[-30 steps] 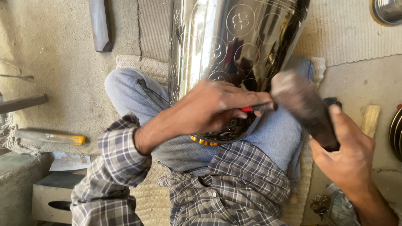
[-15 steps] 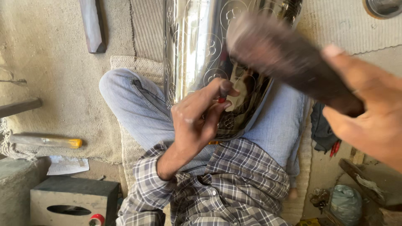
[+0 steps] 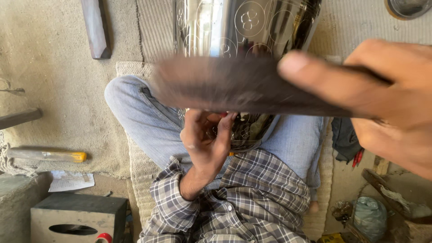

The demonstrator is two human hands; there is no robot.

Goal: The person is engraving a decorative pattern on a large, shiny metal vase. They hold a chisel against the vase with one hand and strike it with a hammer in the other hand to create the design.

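Observation:
A tall shiny metal vessel [image 3: 243,27] with engraved flower and circle patterns rests on my lap between my jeans-clad legs. My left hand [image 3: 204,141] is pressed against the vessel's lower part, fingers closed on a small red-tipped tool [image 3: 223,115] that touches the metal. My right hand [image 3: 391,99] is raised close to the camera and grips a dark wooden mallet [image 3: 234,85]. The mallet is blurred and lies across the view, hiding the middle of the vessel.
I sit on a woven mat [image 3: 135,166]. A dark bar [image 3: 95,29] lies at the top left, a yellow-tipped tool [image 3: 45,155] and a paper [image 3: 71,181] at the left, a grey box [image 3: 78,216] below. Red-handled pliers [image 3: 357,157], a cloth bundle [image 3: 370,216] and a metal bowl [image 3: 407,8] are on the right.
My right hand has lifted the mallet away from the vessel and up toward the camera. My left hand stays on the vessel with the small tool.

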